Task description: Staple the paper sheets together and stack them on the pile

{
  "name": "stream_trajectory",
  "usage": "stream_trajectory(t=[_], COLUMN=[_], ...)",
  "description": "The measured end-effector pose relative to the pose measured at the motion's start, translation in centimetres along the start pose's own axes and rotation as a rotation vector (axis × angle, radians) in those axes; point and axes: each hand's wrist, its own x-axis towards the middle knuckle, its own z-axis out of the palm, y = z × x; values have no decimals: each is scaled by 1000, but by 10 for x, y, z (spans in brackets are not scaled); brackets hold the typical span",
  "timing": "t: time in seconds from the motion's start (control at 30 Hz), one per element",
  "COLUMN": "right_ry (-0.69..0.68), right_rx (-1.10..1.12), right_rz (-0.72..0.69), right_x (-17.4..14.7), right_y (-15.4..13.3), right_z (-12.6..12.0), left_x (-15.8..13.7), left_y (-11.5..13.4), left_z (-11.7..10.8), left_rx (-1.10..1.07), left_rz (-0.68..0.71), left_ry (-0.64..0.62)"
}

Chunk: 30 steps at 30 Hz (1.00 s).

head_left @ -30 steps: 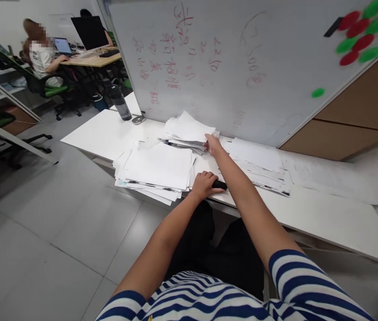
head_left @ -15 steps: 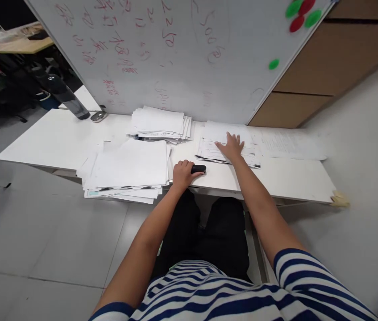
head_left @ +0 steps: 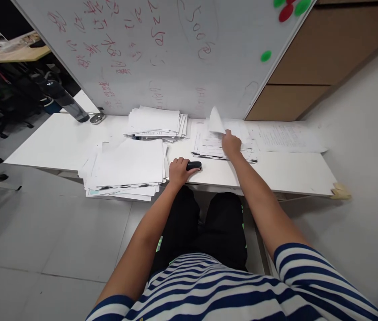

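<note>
Up curls a sheet [head_left: 216,122] from the right-hand stack [head_left: 207,146], pinched in the right hand [head_left: 231,145]; left hand [head_left: 178,172] stays gripping a black object [head_left: 194,165].

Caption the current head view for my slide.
Right hand holds a curled sheet above a paper stack; left hand holds a black object.

Curled white sheet [head_left: 216,120] above paper stack [head_left: 205,146]

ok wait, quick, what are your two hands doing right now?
Left hand: closed around a black object.
Right hand: closed, holding a curled-up sheet of paper.
</note>
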Motion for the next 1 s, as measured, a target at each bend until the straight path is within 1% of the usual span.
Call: stream_trajectory(t=[0.17, 0.37, 0.47, 0.63, 0.8, 1.0], right_ry=[12, -60, -56, -17, 28, 19], right_rx=[51, 65, 62, 46, 107, 130], right_rz=[23, 14, 28, -10, -15, 49], right_x=[-1, -2, -2, -10, -14, -7], right_y=[-2, 4, 7, 2, 4, 13], right_z=[4, -8, -10, -2, 6, 8], left_x=[1, 0, 0, 1, 1, 1], left_y=[2, 0, 1, 3, 3, 2], left_z=[-2, 0, 0, -3, -3, -2], left_rx=[3, -5, -23, -27, -28, -32], left_rz=[-10, -1, -5, -23, -21, -15], left_ry=[-15, 0, -11, -8, -14, -19])
